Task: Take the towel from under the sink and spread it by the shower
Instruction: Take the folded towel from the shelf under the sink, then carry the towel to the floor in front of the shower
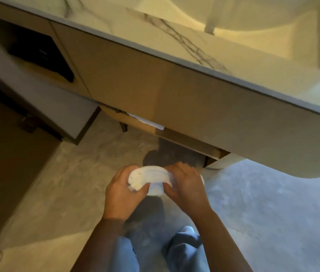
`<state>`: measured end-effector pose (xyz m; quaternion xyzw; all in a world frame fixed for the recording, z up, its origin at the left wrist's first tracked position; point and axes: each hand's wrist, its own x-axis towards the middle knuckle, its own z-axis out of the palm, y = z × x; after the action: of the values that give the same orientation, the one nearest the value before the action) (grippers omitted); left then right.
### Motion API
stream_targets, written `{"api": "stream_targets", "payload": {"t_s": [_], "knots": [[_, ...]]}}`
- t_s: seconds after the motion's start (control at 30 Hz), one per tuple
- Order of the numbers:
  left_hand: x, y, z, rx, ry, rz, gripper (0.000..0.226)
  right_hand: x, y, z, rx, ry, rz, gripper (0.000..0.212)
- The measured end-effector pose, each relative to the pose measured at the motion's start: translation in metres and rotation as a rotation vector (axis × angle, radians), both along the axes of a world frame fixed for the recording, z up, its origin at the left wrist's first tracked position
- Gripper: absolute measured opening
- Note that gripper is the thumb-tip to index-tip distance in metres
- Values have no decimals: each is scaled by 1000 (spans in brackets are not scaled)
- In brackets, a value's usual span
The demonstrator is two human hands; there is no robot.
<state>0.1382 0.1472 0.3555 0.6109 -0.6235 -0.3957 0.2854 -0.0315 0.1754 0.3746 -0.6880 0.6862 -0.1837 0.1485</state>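
Note:
A folded white towel is held between both hands above the tiled floor, in front of the vanity. My left hand grips its left end with the fingers curled under it. My right hand closes over its right end, covering part of the cloth. The sink basin is set in the marbled countertop at the top right. Another white folded cloth lies on the open shelf under the sink. The shower is not in view.
The beige vanity front hangs over the shelf. A dark flat object sits in an open compartment at the left. A dark door or panel stands at the left. My legs in blue trousers stand on the grey floor.

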Motion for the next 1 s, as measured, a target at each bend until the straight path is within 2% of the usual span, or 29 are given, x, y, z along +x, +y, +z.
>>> {"api": "stream_targets", "payload": {"t_s": [0.27, 0.47, 0.57, 0.73, 0.83, 1.0], "knots": [[69, 18, 121, -54, -65, -51, 50, 60, 12, 101, -21, -171, 64, 34], [122, 24, 186, -37, -277, -102, 73, 92, 5, 156, -66, -148, 186, 36], [139, 39, 208, -110, -446, -12, 71, 99, -3, 177, -81, -111, 253, 37], [139, 92, 229, -272, -693, 251, 49, 95, -11, 207, -39, -195, 427, 34], [124, 132, 230, -240, -751, 427, 41, 89, -7, 221, -87, -175, 565, 31], [92, 195, 230, -146, -762, 656, 40, 89, 12, 234, -171, -154, 795, 23]]}}
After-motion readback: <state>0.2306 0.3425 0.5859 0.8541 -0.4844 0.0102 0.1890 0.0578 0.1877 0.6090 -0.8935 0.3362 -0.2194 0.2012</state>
